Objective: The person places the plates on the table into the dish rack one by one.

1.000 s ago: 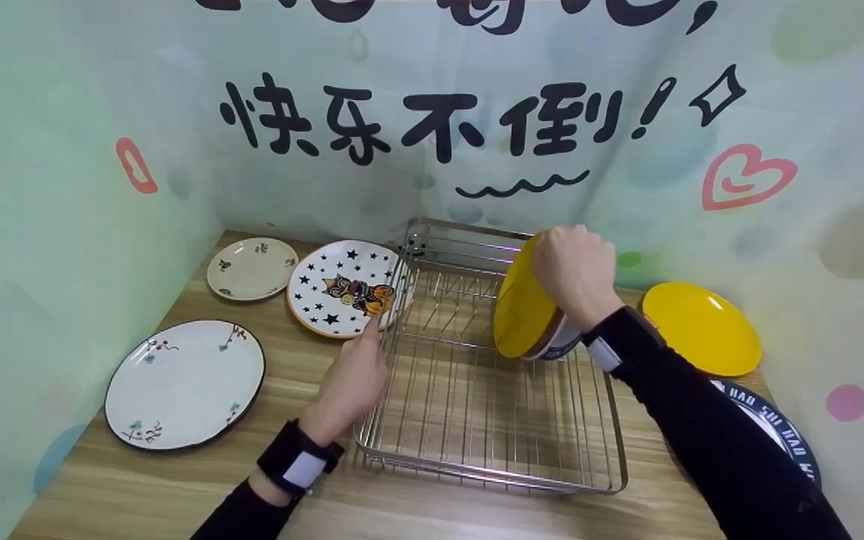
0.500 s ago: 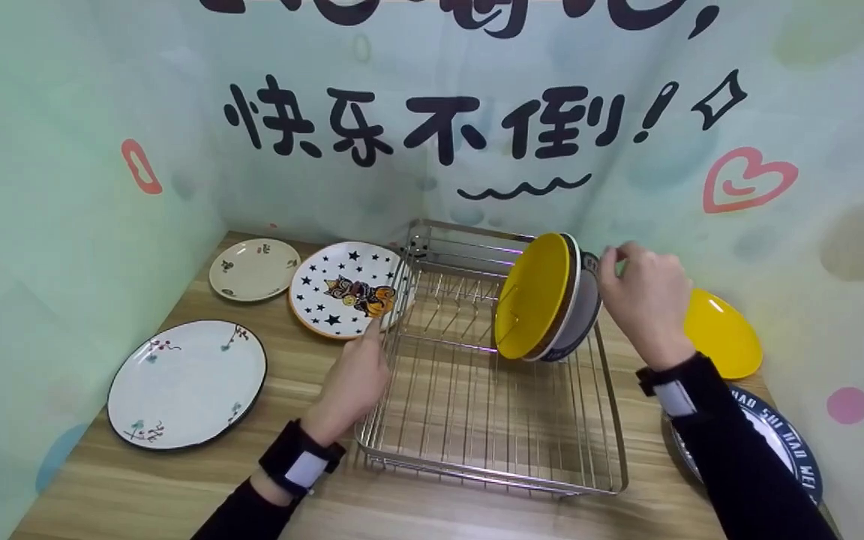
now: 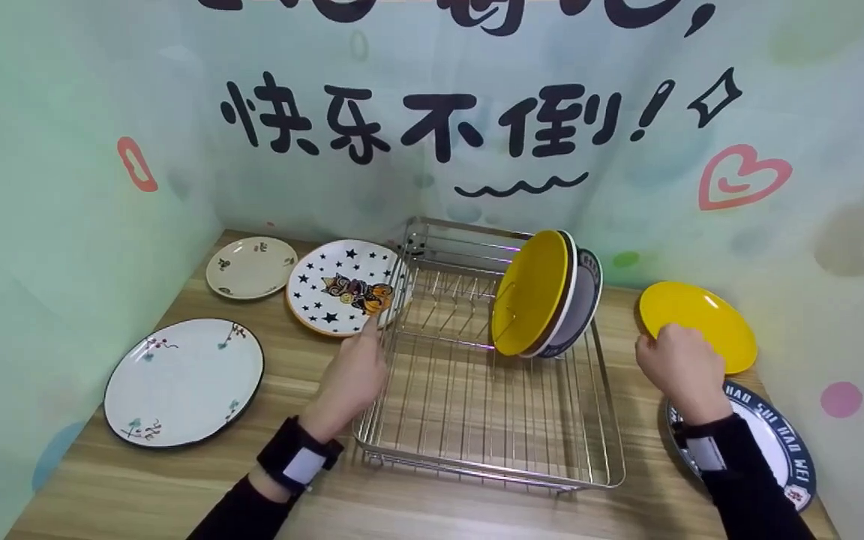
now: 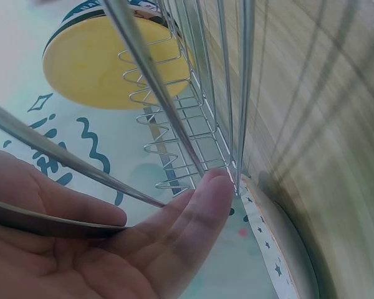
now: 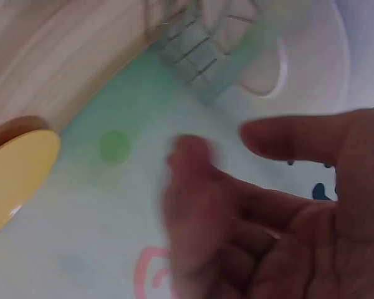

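A metal dish rack (image 3: pixel 615 431) stands mid-table. My left hand (image 3: pixel 348 379) holds its left side; in the left wrist view the rack's rim (image 4: pixel 56 225) passes between thumb and fingers. Tilted upright in the rack's right rear are a yellow plate (image 3: pixel 529 292), a white-edged plate (image 3: pixel 570 289) mostly hidden behind it, and a plate with a dark lettered rim (image 3: pixel 589 264). Right of the rack, my right hand (image 3: pixel 685 373) hovers with nothing in it, its fingers loosely bent and thumb apart. It partly covers another yellow plate (image 3: pixel 691 311) lying on the table.
A dark-rimmed lettered plate (image 3: pixel 762 427) lies at the right, partly under the right forearm. On the left lie a large white plate (image 3: pixel 184 382), a small cream plate (image 3: pixel 252 268) and a star-patterned plate (image 3: pixel 319 289) against the rack. Printed cloth walls surround the table.
My right hand has let go of the yellow plate in the rack and moved right and toward me, near the other yellow plate. The left hand has stayed on the rack.
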A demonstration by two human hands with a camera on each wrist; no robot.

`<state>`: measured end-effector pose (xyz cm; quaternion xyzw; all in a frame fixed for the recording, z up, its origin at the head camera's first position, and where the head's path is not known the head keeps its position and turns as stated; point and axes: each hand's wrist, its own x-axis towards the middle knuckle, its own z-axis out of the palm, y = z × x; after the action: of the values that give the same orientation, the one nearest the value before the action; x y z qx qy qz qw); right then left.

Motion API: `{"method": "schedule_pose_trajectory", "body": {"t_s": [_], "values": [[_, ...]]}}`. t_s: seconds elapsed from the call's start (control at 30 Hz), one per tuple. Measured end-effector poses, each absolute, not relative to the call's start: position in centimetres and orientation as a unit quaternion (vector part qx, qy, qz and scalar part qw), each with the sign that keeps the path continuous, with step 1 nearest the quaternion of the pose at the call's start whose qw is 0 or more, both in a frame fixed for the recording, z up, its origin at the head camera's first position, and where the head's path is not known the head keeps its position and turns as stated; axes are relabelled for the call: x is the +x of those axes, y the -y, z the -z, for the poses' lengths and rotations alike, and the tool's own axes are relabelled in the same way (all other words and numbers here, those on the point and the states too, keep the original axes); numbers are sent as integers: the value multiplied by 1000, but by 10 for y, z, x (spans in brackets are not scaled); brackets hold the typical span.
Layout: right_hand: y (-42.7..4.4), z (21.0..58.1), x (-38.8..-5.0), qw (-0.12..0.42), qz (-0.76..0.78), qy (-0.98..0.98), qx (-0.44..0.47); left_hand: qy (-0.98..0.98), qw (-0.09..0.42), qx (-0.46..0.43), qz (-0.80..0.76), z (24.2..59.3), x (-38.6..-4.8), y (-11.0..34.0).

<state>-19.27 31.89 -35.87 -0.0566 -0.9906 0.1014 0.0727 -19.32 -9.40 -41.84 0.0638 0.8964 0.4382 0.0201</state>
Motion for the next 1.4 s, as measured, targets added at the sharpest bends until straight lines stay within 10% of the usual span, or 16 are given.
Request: {"method": "schedule_pose_trajectory", "body": {"t_s": [0.43, 1.4], "values": [[-344, 402, -178, -145, -127, 979, -61, -902, 23, 59, -426, 420, -195, 94], [-325, 411, -193, -87, -293, 946, 110, -897, 39, 42, -438, 418, -194, 92]]}}
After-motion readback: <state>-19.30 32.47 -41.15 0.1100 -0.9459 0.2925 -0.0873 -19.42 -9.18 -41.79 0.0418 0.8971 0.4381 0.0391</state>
